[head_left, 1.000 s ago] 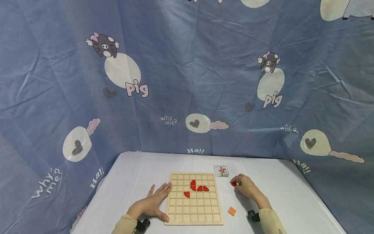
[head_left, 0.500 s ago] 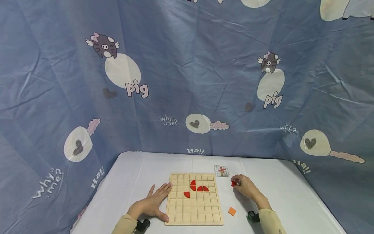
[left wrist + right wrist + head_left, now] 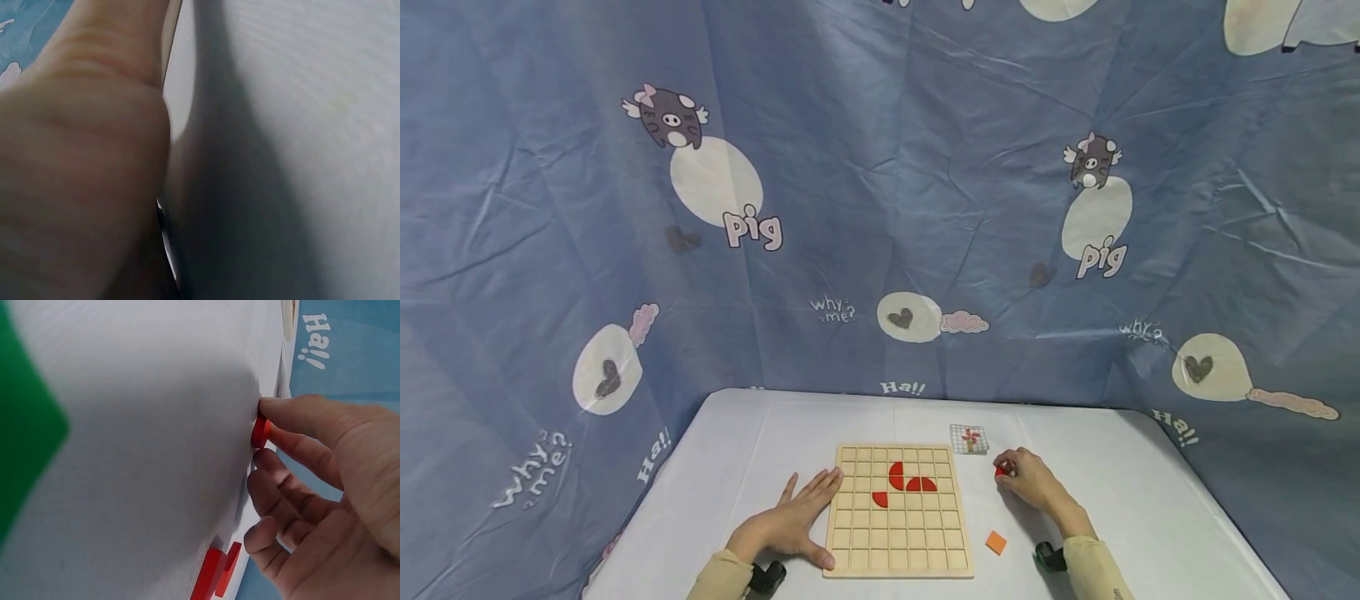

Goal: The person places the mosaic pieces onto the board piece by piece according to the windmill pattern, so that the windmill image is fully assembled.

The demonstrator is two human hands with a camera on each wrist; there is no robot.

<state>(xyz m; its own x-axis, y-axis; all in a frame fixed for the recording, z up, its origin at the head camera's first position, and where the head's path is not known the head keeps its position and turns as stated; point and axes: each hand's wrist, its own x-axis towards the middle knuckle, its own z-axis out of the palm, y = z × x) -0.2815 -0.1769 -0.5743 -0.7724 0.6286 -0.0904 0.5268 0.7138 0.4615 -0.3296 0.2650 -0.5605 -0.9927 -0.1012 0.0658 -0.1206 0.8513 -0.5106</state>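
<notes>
A wooden board (image 3: 898, 540) with a square grid lies on the white table, with several red quarter-round pieces (image 3: 896, 475) in its upper cells. My left hand (image 3: 793, 520) rests with spread fingers along the board's left edge; its thumb touches the lower left corner. In the left wrist view the palm (image 3: 81, 187) fills the left side. Right of the board, my right hand (image 3: 1033, 478) pinches a small red piece (image 3: 260, 432) between thumb and finger, close over the table. The other fingers of that hand are loosely bent.
A small pattern card (image 3: 968, 439) lies beyond the board's upper right corner. An orange square (image 3: 996, 542) sits right of the board. More red pieces (image 3: 209, 575) lie near the right hand. A blurred green shape (image 3: 25, 425) stands close to the right wrist camera.
My right hand has shifted slightly to the right, and the red piece has turned a little between its fingers. The left hand and the board keep their places.
</notes>
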